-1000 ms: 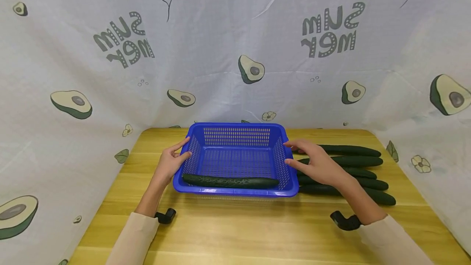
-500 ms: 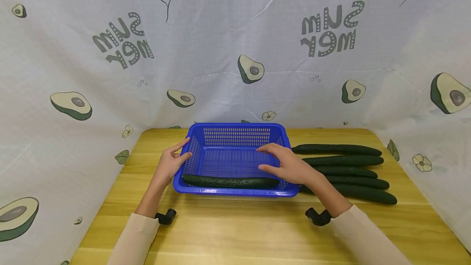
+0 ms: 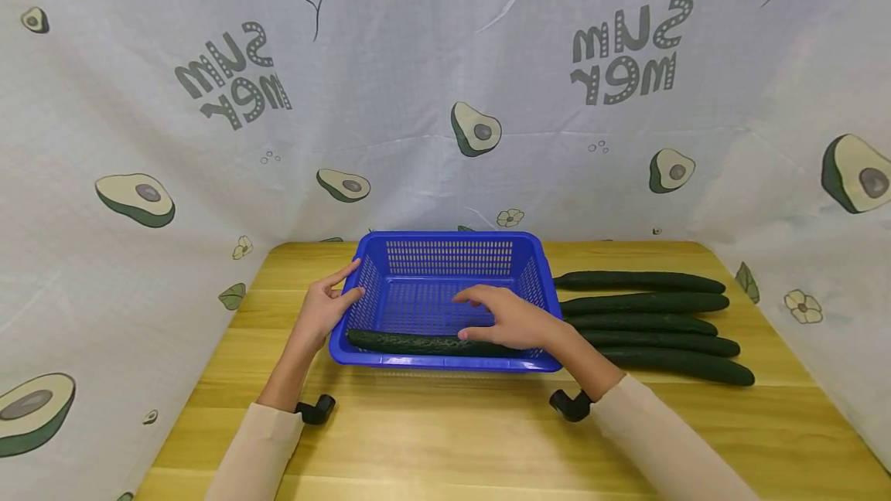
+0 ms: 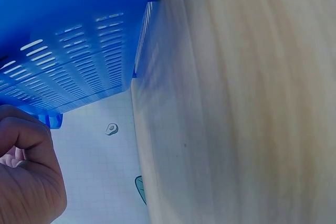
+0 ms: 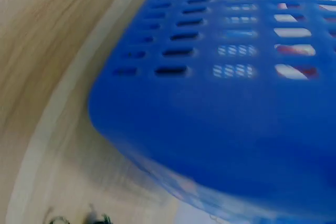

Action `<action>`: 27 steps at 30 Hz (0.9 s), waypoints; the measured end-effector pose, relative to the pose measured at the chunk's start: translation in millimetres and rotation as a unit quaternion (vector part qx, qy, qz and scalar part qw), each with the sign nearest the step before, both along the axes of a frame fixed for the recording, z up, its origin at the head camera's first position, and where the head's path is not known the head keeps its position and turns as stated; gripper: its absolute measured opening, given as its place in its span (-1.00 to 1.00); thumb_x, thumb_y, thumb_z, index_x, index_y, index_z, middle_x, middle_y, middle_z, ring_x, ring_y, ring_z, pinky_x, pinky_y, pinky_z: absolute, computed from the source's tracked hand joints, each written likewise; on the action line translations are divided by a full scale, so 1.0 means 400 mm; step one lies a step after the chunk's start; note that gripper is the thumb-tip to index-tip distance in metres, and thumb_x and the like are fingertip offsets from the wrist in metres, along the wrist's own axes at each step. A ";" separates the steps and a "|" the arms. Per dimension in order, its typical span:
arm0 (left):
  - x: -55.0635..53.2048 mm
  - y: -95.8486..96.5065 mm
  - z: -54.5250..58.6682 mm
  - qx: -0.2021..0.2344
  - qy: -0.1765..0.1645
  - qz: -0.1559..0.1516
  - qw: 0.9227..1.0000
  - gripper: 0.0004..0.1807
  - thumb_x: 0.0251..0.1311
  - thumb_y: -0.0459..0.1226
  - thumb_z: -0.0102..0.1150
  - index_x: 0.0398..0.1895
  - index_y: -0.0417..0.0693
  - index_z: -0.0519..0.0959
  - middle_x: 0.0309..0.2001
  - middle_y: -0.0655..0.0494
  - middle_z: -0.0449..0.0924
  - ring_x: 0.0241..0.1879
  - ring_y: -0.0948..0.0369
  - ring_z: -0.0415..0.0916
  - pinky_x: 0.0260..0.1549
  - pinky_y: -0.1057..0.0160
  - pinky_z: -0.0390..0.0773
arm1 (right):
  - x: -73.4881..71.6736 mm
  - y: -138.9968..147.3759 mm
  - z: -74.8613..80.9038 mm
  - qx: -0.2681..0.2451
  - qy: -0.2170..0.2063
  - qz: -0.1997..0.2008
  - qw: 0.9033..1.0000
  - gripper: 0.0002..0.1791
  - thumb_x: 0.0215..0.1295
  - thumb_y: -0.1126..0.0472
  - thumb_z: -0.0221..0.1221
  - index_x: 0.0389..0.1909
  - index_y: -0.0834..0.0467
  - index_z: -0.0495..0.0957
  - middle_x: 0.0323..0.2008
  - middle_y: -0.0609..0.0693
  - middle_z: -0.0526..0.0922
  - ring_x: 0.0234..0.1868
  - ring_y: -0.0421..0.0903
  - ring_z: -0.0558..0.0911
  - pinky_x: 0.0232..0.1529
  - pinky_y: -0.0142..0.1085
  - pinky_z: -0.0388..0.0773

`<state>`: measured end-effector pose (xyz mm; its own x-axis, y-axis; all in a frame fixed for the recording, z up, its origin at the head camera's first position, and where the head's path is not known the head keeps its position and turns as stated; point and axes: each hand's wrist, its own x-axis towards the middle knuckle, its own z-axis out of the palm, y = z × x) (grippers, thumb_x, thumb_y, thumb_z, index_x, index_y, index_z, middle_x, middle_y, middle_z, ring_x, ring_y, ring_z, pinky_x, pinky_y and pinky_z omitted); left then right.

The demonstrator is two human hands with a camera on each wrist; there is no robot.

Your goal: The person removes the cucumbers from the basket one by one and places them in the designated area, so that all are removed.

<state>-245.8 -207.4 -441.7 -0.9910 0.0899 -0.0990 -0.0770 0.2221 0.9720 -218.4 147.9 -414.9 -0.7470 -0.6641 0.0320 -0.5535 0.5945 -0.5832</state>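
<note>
In the head view a blue plastic basket [image 3: 445, 362] with slotted walls stands on the table. Along its near inner side lies one dark green cucumber [image 3: 404, 342]. My left hand [image 3: 322, 309] grips the basket's left rim, index finger along the edge and thumb over it; in the left wrist view its fingers [image 4: 34, 140] curl by the rim. My right hand [image 3: 506, 317] reaches over the basket, its fingers spread with nothing between them and the thumb overlapping the cucumber. The right wrist view shows the basket wall [image 5: 199, 119] close up, with the hand hidden behind it.
Several more cucumbers [image 3: 654, 303] lie side by side on the wooden table [image 3: 445, 439], right of the basket. A white cloth [image 3: 418, 83] with avocado prints hangs behind the table and along both sides.
My right hand has moved left from the basket's right rim to over its inside, then lower toward the cucumber. The left hand and the basket have stayed in place.
</note>
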 end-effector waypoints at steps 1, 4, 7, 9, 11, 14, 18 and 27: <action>0.000 0.000 0.000 0.000 0.001 0.000 1.000 -0.33 0.40 -0.23 0.25 0.54 0.37 0.34 -0.09 -0.39 0.74 -0.31 -0.05 0.79 -0.40 0.09 0.78 | -0.002 -0.005 -0.003 0.006 -0.004 0.006 1.000 -0.32 0.42 -0.12 0.26 0.43 0.15 0.43 0.37 0.12 0.54 0.31 0.18 0.56 0.27 0.11 0.56; -0.001 0.000 -0.001 0.001 0.002 0.000 1.000 -0.33 0.40 -0.23 0.24 0.54 0.37 0.34 -0.05 -0.40 0.72 -0.29 -0.06 0.79 -0.39 0.08 0.78 | -0.005 -0.015 -0.014 0.031 -0.014 0.021 0.999 -0.29 0.43 -0.15 0.25 0.44 0.18 0.42 0.37 0.11 0.53 0.31 0.16 0.56 0.27 0.10 0.56; -0.002 0.000 -0.003 0.002 0.001 -0.001 1.000 -0.32 0.41 -0.23 0.24 0.54 0.36 0.33 -0.02 -0.41 0.71 -0.29 -0.06 0.79 -0.39 0.08 0.78 | -0.003 -0.022 -0.019 0.051 -0.034 0.026 0.998 -0.29 0.42 -0.11 0.26 0.44 0.19 0.42 0.35 0.12 0.55 0.31 0.14 0.57 0.28 0.09 0.56; -0.003 0.000 -0.003 0.004 0.000 0.000 1.000 -0.32 0.40 -0.23 0.24 0.54 0.36 0.33 -0.02 -0.42 0.71 -0.29 -0.06 0.79 -0.39 0.08 0.78 | -0.002 -0.026 -0.021 0.062 -0.043 0.029 0.997 -0.31 0.42 -0.09 0.27 0.43 0.18 0.43 0.32 0.12 0.57 0.30 0.13 0.57 0.29 0.09 0.55; -0.004 -0.001 -0.004 0.005 -0.001 0.001 1.000 -0.32 0.40 -0.23 0.24 0.54 0.36 0.33 -0.02 -0.41 0.71 -0.30 -0.06 0.79 -0.39 0.08 0.78 | -0.002 -0.029 -0.023 0.071 -0.049 0.030 0.996 -0.32 0.41 -0.07 0.28 0.43 0.17 0.43 0.31 0.13 0.59 0.31 0.12 0.57 0.30 0.08 0.55; -0.006 -0.003 -0.008 0.004 -0.002 0.003 1.000 -0.32 0.40 -0.23 0.24 0.54 0.36 0.33 -0.03 -0.40 0.72 -0.30 -0.07 0.79 -0.39 0.08 0.78 | -0.003 -0.032 -0.025 0.087 -0.052 0.035 0.994 -0.34 0.42 -0.05 0.28 0.43 0.17 0.44 0.31 0.12 0.60 0.31 0.10 0.58 0.31 0.05 0.55; -0.013 -0.003 -0.007 0.004 -0.005 0.002 1.000 -0.31 0.41 -0.25 0.23 0.56 0.30 0.31 -0.05 -0.42 0.72 -0.29 -0.09 0.79 -0.39 0.08 0.78 | -0.002 -0.036 -0.025 0.110 -0.048 0.045 0.992 -0.39 0.43 -0.01 0.27 0.41 0.16 0.47 0.25 0.09 0.65 0.25 0.07 0.63 0.27 -0.01 0.59; -0.008 -0.002 -0.005 0.010 -0.010 0.006 1.000 -0.32 0.41 -0.24 0.24 0.55 0.32 0.33 -0.01 -0.42 0.70 -0.27 -0.09 0.79 -0.37 0.07 0.79 | -0.006 -0.047 -0.032 0.138 -0.034 0.056 0.988 -0.41 0.42 0.04 0.29 0.36 0.25 0.50 0.21 0.12 0.68 0.21 0.05 0.66 0.22 -0.07 0.63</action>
